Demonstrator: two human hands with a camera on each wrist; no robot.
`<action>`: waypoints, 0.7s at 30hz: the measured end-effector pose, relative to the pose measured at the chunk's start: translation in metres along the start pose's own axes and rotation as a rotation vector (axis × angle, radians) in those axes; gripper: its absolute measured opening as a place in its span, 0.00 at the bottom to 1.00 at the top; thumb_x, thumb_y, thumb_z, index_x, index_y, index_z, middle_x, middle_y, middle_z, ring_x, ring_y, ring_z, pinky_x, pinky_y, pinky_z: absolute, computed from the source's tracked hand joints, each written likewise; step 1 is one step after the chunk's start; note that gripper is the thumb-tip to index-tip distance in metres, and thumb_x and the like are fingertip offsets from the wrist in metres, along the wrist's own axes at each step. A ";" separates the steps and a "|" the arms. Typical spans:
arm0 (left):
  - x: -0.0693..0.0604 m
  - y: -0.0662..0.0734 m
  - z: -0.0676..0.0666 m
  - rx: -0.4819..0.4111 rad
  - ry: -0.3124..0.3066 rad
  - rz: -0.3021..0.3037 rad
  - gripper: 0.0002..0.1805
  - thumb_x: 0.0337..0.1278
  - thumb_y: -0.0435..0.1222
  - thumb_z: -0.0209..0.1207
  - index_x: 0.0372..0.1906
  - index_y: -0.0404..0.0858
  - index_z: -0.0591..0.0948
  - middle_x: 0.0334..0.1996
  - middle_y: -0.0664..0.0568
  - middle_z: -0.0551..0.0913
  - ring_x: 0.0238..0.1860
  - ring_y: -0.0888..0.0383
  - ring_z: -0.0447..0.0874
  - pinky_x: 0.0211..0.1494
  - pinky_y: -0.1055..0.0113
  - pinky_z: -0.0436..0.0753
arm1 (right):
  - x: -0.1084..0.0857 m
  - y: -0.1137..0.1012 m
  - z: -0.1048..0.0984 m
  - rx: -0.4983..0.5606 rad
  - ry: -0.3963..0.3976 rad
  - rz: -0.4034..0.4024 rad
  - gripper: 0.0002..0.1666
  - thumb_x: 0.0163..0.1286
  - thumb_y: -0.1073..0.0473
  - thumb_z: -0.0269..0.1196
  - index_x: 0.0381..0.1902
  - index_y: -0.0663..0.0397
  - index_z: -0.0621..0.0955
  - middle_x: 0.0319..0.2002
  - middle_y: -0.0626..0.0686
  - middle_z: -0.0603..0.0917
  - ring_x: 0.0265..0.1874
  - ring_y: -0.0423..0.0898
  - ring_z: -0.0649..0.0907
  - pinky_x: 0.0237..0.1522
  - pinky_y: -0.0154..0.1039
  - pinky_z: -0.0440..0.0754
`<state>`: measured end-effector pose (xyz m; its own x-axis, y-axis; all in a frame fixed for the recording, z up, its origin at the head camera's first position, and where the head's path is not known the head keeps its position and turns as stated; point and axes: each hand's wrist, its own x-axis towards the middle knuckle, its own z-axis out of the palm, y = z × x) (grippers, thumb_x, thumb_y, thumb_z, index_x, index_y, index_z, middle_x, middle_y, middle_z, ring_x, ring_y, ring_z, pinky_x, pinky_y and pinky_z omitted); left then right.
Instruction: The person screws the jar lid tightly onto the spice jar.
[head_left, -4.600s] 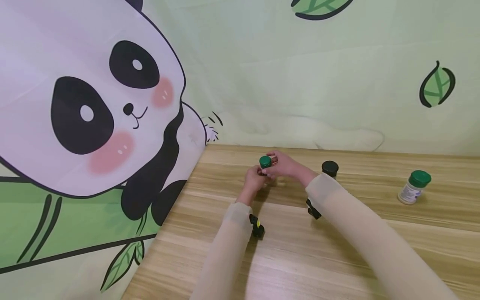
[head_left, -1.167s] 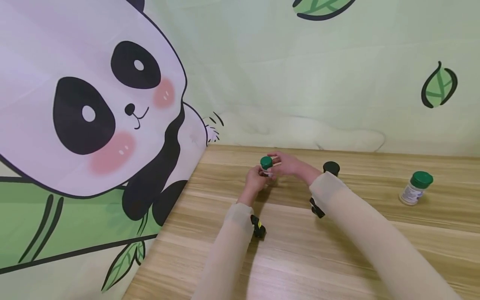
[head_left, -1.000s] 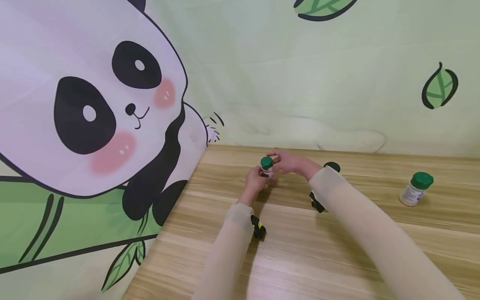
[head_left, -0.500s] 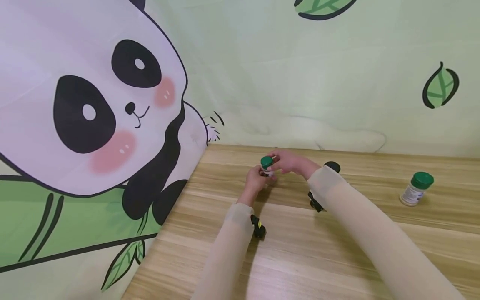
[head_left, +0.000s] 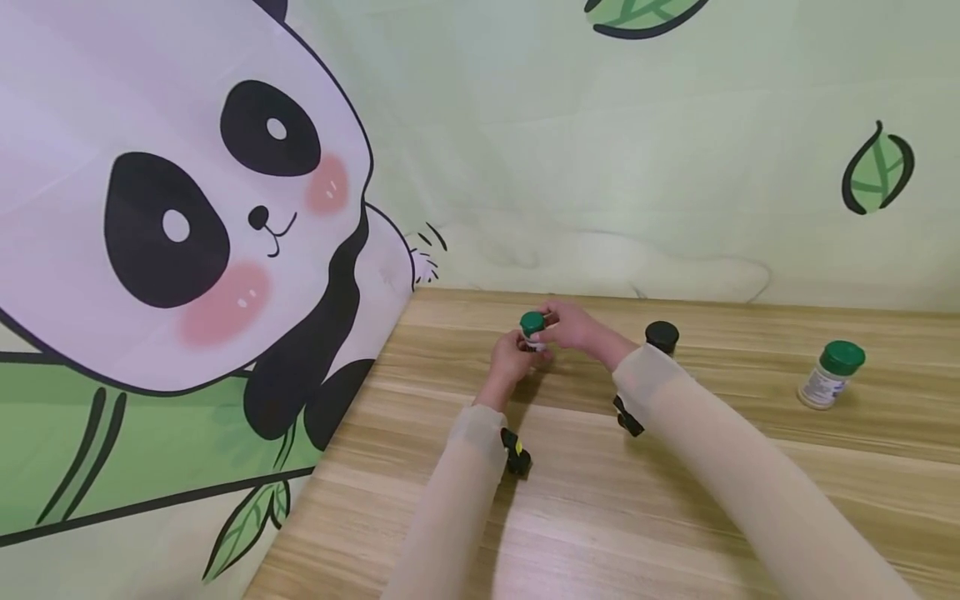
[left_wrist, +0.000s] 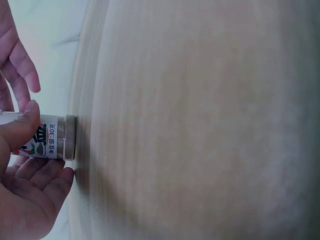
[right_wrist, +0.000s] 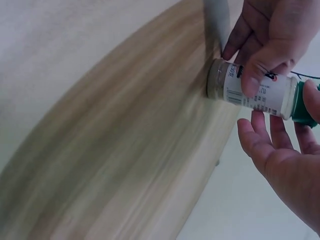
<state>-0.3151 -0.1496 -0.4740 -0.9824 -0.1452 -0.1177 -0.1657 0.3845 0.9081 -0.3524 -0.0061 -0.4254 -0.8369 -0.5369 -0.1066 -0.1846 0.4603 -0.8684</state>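
Note:
A small seasoning bottle (head_left: 534, 342) with a white label and a green cap (head_left: 532, 322) stands at the back of the wooden table. My left hand (head_left: 512, 360) grips its lower body. In the left wrist view the left thumb (left_wrist: 24, 125) lies across the label, and the bottle's clear base is at the table surface. My right hand (head_left: 572, 326) is at the top of the bottle, its thumb and fingers around the green cap. In the right wrist view the right thumb (right_wrist: 312, 102) presses the cap, with the other fingers below it.
A bottle with a black cap (head_left: 662, 335) stands behind the right sleeve (head_left: 660, 379), mostly hidden. Farther right is another green-capped seasoning bottle (head_left: 828, 377). A printed panda cloth (head_left: 480, 167) hangs along the table's back and left edges.
The right hand's fingers and wrist have shifted slightly around the cap. More of the black-capped bottle shows beside the sleeve than half a second ago. The held bottle stays in place.

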 end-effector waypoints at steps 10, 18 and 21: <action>0.000 0.001 0.001 0.005 0.030 0.018 0.14 0.57 0.28 0.70 0.45 0.28 0.80 0.49 0.33 0.89 0.33 0.62 0.76 0.34 0.75 0.72 | -0.007 0.004 0.012 0.033 0.111 -0.027 0.25 0.74 0.61 0.63 0.64 0.68 0.72 0.65 0.70 0.77 0.67 0.65 0.75 0.68 0.59 0.74; 0.001 0.000 0.001 0.023 0.025 0.023 0.15 0.57 0.28 0.69 0.47 0.27 0.80 0.51 0.33 0.87 0.38 0.58 0.78 0.36 0.74 0.73 | -0.011 0.004 0.018 0.079 0.156 -0.002 0.26 0.74 0.60 0.63 0.64 0.65 0.71 0.66 0.69 0.76 0.68 0.65 0.75 0.67 0.58 0.76; 0.003 0.000 0.000 0.021 0.025 0.024 0.15 0.57 0.27 0.69 0.48 0.26 0.80 0.52 0.32 0.87 0.38 0.57 0.78 0.37 0.73 0.74 | -0.010 0.002 0.019 0.063 0.166 -0.005 0.26 0.75 0.59 0.63 0.64 0.66 0.70 0.66 0.70 0.76 0.68 0.65 0.75 0.66 0.57 0.78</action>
<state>-0.3179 -0.1500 -0.4748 -0.9837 -0.1583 -0.0854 -0.1439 0.4076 0.9018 -0.3344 -0.0131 -0.4358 -0.9107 -0.4123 -0.0250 -0.1608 0.4097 -0.8979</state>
